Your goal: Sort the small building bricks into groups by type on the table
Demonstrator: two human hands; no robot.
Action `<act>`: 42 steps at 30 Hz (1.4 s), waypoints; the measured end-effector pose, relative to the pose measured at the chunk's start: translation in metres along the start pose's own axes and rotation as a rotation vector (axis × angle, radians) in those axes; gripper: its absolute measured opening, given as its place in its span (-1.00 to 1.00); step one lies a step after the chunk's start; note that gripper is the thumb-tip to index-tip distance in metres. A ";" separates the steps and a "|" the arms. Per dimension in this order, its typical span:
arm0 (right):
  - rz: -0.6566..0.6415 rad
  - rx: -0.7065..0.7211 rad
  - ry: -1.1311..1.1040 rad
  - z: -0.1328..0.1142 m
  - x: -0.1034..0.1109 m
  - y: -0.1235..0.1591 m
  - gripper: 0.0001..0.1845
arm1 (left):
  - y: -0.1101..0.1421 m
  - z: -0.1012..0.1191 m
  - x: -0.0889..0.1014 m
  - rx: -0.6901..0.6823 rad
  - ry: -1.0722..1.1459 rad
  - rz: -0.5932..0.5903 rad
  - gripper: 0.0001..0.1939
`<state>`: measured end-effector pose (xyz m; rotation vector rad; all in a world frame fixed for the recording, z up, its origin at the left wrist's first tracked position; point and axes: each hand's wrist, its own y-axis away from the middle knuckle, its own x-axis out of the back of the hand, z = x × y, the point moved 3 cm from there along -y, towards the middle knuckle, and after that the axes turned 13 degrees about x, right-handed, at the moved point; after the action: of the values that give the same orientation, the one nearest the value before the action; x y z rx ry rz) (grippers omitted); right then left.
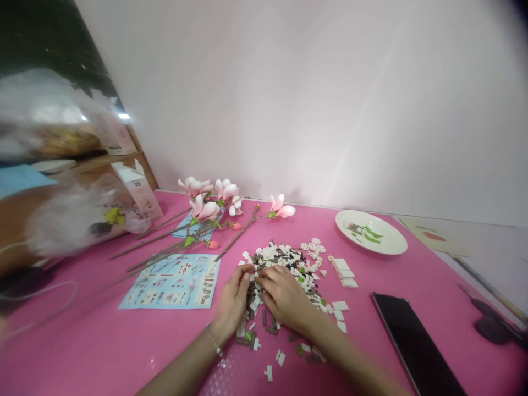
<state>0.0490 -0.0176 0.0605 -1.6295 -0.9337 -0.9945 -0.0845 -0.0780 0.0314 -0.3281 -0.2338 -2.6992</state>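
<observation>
A loose heap of small building-block pieces (284, 253) in white, brown and green lies on the pink table. My left hand (231, 300), with a thin bracelet at the wrist, rests at the heap's left side. Its fingers are bent together; whatever they may hold is too small to make out. My right hand (287, 294) lies over the front of the heap, fingers apart and pointing left, their tips among the pieces. The fingertips of both hands almost meet. Single white, brown and green pieces are scattered below the hands.
Pink block-built magnolia stems (202, 209) lie back left, beside a blue instruction sheet (177, 281). White tiles (344, 272) lie in a stack right of the heap. A plate (394, 242) holds green pieces. A phone (412, 341) lies right; a carton (140, 190) and plastic bag stand left.
</observation>
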 end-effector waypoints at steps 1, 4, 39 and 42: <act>-0.004 -0.007 0.011 0.000 -0.002 0.002 -0.80 | 0.000 0.000 0.000 0.002 -0.003 0.001 -0.68; 0.005 -0.017 0.018 0.002 -0.005 0.007 -0.84 | 0.001 0.002 -0.001 0.012 -0.007 -0.003 -0.68; 0.241 -0.776 -0.188 0.050 0.050 0.097 -0.65 | 0.015 0.001 -0.012 0.012 -0.100 -0.244 -0.64; 0.248 -0.769 -0.079 0.049 0.048 0.093 -0.71 | 0.015 0.000 -0.012 0.017 -0.115 -0.236 -0.63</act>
<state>0.1603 0.0138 0.0633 -2.3634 -0.3789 -1.1953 -0.0680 -0.0872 0.0300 -0.4786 -0.3492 -2.9113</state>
